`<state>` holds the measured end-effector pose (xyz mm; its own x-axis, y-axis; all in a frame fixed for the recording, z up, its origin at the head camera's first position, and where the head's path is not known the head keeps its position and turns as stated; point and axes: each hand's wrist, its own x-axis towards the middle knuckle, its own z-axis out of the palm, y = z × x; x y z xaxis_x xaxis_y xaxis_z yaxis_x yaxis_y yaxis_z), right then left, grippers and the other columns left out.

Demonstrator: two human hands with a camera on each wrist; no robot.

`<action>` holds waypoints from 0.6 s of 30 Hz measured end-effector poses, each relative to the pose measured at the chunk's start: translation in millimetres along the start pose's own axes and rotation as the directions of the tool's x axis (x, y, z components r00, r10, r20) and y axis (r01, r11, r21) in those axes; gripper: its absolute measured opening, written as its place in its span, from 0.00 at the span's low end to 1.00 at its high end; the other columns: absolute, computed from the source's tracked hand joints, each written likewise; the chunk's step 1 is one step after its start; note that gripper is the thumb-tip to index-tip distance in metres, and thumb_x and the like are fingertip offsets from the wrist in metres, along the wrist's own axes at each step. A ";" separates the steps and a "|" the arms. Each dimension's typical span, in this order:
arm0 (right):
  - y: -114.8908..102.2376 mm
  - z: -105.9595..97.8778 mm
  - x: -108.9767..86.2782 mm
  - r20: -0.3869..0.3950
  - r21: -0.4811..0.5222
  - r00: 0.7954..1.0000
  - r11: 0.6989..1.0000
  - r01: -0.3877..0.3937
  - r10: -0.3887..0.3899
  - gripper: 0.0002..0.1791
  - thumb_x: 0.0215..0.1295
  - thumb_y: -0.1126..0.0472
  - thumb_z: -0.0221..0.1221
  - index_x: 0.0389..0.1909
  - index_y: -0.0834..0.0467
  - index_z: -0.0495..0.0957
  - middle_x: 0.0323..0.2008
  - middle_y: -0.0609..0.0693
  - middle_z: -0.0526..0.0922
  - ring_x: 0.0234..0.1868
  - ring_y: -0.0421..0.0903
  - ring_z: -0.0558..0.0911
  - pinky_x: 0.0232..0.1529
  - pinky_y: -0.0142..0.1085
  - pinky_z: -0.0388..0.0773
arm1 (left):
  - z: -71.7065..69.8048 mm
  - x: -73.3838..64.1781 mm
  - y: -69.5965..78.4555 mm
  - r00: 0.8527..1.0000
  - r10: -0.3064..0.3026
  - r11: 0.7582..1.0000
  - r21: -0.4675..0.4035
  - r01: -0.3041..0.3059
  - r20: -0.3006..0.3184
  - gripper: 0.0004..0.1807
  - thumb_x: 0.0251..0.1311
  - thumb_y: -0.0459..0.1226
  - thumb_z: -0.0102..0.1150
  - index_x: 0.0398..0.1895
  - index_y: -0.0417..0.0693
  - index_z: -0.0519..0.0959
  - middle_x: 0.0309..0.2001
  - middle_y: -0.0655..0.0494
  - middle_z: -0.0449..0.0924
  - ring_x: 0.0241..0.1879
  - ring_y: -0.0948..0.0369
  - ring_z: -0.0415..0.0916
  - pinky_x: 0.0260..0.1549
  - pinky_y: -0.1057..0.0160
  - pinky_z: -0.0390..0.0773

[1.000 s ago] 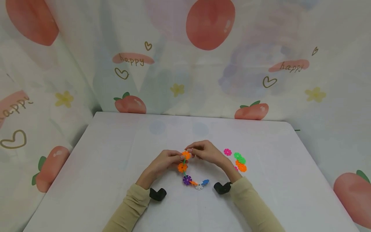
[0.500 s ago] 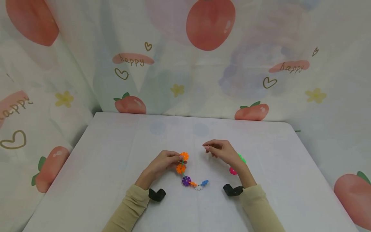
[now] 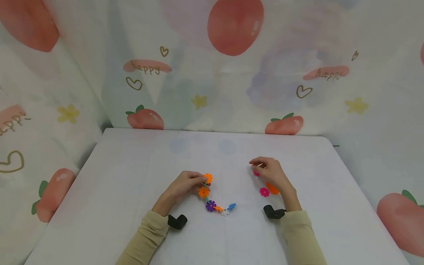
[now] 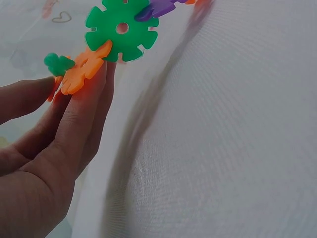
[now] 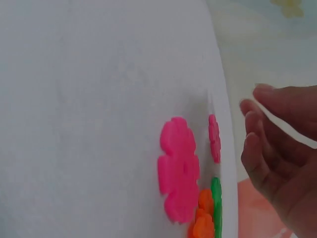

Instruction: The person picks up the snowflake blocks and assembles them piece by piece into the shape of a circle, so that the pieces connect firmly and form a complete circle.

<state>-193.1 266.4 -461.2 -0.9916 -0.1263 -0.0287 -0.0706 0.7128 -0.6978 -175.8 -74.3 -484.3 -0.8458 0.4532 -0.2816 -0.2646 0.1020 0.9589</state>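
Note:
My left hand [image 3: 183, 186] pinches an orange snowflake disc [image 3: 208, 178] at the upper end of a curved chain of interlocking plastic discs. Below it the chain runs through another orange disc [image 3: 203, 192] and a purple disc [image 3: 211, 205] to a white disc [image 3: 225, 212] and a blue disc [image 3: 231, 207]. A green disc [image 4: 99, 34] slots into this chain close by the fingertips in the left wrist view. My right hand [image 3: 271, 173] holds nothing, its thumb and fingers apart and bent above a pink disc [image 3: 256, 173], which it partly hides.
Another pink disc [image 5: 173, 163] and orange discs [image 3: 272, 188] lie on the white table near my right wrist. A green disc [image 5: 218, 206] shows beside the orange ones in the right wrist view. A black wrist mount [image 3: 177, 222] projects from each sleeve.
My right hand has left the chain's upper end and moved right, over the loose discs. The left hand keeps its pinch and has barely moved. The head view has shifted slightly.

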 end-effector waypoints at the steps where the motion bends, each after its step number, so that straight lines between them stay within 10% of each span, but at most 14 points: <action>1: 1.4 -1.1 0.4 -0.001 -0.019 1.000 1.000 -0.019 0.019 0.13 0.72 0.62 0.61 0.53 0.62 0.84 0.48 0.58 0.87 0.46 0.54 0.83 0.41 0.34 0.83 | -0.3 0.1 -0.2 1.000 -0.001 1.000 0.004 0.001 -0.002 0.17 0.73 0.39 0.59 0.52 0.31 0.83 0.46 0.45 0.88 0.44 0.60 0.86 0.48 0.63 0.85; 11: 8.6 -4.3 -1.8 0.056 -0.073 0.971 0.971 -0.228 0.232 0.20 0.68 0.59 0.66 0.57 0.65 0.80 0.50 0.63 0.83 0.49 0.57 0.81 0.47 0.44 0.85 | -1.9 1.8 -3.4 1.000 -0.002 1.000 0.007 0.002 0.009 0.20 0.74 0.40 0.58 0.62 0.35 0.77 0.49 0.44 0.88 0.46 0.58 0.86 0.48 0.62 0.85; 18: 5.3 3.7 0.9 0.048 -0.127 0.985 0.980 -0.156 0.163 0.17 0.65 0.62 0.68 0.50 0.65 0.79 0.44 0.61 0.82 0.46 0.56 0.79 0.49 0.46 0.83 | -1.6 1.6 -0.6 1.000 -0.007 1.000 -0.013 0.007 -0.003 0.17 0.73 0.39 0.59 0.57 0.36 0.79 0.46 0.45 0.89 0.43 0.59 0.87 0.44 0.64 0.85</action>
<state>-193.9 267.5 -467.6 -0.9834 -0.0416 -0.1765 0.0715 0.8055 -0.5883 -177.8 -75.1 -485.3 -0.8454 0.4498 -0.2880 -0.2762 0.0933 0.9566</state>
